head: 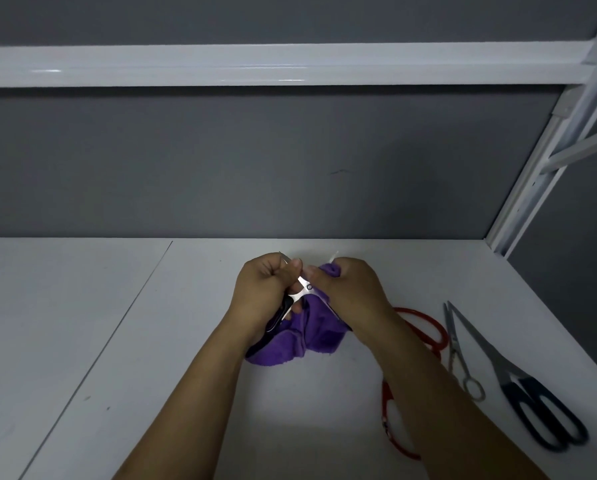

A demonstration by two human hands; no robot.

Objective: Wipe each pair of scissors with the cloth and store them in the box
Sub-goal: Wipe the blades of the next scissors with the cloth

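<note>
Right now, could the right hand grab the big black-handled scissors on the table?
Probably yes, but the right hand grips the purple cloth and must drop it first. The big black-handled scissors lie uncovered on its side of the table.

A black-handled pair of scissors (pixel 303 289) is being held open over the middle of the table, one blade wrapped in a bunched purple cloth (pixel 311 336). Red-handled scissors (pixel 432 329), partly hidden, slim silver scissors (pixel 455 344) and large dark-handled scissors (pixel 529 396) are lying to the right.
</note>
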